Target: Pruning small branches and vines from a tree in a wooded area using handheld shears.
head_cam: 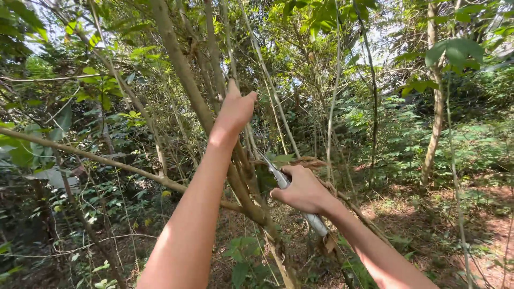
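Up in the woods, a thin tree trunk leans up and to the left. Left hand has its fingers wrapped tight around it, higher up. Lower and to the right, right hand grips a silver knife, whose blade points up-left at the stems.

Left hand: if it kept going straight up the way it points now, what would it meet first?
The left hand already grips a thin stem and points up along it. Straight on, it would likely slide up that stem into the crossing twigs and leaves above; depth there is unclear.
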